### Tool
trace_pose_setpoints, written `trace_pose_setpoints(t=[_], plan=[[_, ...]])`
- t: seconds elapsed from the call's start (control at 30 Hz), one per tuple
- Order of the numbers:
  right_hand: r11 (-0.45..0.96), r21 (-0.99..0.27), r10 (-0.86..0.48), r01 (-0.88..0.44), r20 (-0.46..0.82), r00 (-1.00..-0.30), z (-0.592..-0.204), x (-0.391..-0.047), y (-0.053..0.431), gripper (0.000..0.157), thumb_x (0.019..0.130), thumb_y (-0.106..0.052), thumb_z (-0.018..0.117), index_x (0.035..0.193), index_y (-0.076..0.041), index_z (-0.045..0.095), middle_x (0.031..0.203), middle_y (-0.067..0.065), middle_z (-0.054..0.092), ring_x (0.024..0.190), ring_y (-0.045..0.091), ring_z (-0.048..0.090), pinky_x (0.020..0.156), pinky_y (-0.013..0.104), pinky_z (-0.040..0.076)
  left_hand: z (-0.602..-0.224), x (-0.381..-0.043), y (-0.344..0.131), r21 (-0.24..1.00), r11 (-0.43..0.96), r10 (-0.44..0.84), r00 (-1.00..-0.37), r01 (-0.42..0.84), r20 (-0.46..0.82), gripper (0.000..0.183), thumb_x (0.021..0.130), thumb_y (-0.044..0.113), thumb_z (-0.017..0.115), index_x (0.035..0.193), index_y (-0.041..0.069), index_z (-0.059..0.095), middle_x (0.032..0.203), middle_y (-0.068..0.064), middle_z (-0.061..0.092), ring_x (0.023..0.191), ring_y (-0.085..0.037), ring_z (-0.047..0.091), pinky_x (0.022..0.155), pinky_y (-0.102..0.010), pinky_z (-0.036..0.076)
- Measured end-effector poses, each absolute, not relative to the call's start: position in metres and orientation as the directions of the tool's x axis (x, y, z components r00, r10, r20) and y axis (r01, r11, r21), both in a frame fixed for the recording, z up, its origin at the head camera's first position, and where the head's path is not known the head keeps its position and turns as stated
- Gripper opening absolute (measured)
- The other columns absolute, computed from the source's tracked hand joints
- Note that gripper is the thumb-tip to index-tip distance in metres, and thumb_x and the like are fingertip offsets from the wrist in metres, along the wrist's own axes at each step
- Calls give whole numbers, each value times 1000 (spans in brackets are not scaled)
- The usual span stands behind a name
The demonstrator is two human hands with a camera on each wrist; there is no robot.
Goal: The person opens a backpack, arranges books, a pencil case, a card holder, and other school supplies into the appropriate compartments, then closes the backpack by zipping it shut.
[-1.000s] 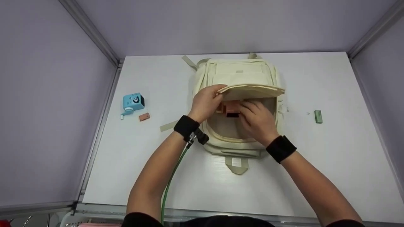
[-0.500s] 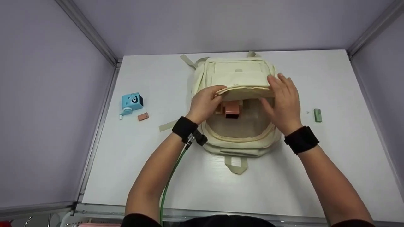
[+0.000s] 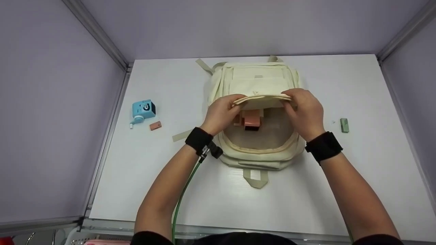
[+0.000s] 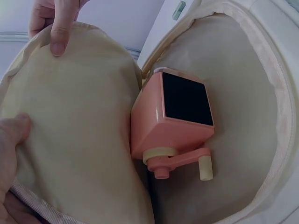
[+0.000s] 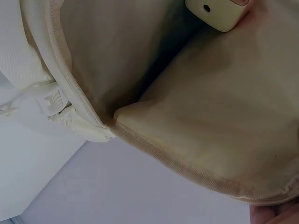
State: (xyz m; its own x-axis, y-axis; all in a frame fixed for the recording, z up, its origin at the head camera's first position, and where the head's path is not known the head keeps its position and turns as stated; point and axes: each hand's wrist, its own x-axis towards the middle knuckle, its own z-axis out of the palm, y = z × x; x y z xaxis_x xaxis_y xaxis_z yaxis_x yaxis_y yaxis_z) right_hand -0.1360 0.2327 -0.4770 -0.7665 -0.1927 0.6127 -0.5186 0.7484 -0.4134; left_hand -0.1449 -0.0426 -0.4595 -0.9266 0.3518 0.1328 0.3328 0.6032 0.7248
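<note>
A cream backpack (image 3: 260,160) lies on the table with its main compartment unzipped. Its flap (image 3: 262,101) is lifted, the left hand (image 3: 220,114) pinching one side of the edge and the right hand (image 3: 305,112) the other. Between flap and back wall sits a pink hand-crank pencil sharpener (image 3: 252,119). In the left wrist view its dark front panel (image 4: 187,99) and its crank with a cream knob (image 4: 205,168) show, and neither hand touches it. The right wrist view catches only a cream corner of the sharpener (image 5: 217,14); right fingertips (image 5: 275,213) appear at the flap's edge.
On the table's left stand a blue crank pencil sharpener (image 3: 142,109) and a small pink block (image 3: 155,126). A small green block (image 3: 344,125) lies at the right. Grey panels enclose the table's sides and back. A green cable (image 3: 184,194) runs along the left forearm.
The right hand has come out of the compartment, away from the pink pencil sharpener, and taken hold of the flap's right side. The left hand keeps its grip on the flap.
</note>
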Motion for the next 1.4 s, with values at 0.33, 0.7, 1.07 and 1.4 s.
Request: trace_pose_setpoints(t=[0.33,0.7,1.07,1.4], plan=[[747,-409,-187,-525,628,-755,-479,-136,233,18,97,-16,74,111,-5,72,108,12,72,103,31,67,89,49,52,-469,-138,-61,742,566,447,-890,359,89,59,101,44,64,154,22,49,150,5,53,133,-9,51,107,-34,43],[742,-432,-164,-513,625,-763,-478,-128,232,15,97,-13,73,111,-6,73,109,11,72,103,30,67,89,48,52,-509,-140,-173,547,808,222,-973,217,58,73,103,50,56,161,13,31,164,-11,33,152,-26,26,122,-42,22],[751,-442,-153,-490,606,-780,-479,-121,236,19,92,-2,72,111,-7,74,109,9,73,106,28,67,90,47,52,-535,-159,-267,446,863,-261,-965,-238,-10,77,102,31,59,155,-13,25,154,-34,35,144,-49,32,119,-53,26],[765,-397,-184,-507,620,-763,-480,-120,238,16,93,-5,71,108,-8,73,108,10,73,104,28,67,90,45,53,-549,-169,-287,358,800,-448,-877,-481,-176,95,103,46,52,155,-17,4,158,-42,18,148,-51,22,122,-56,10]])
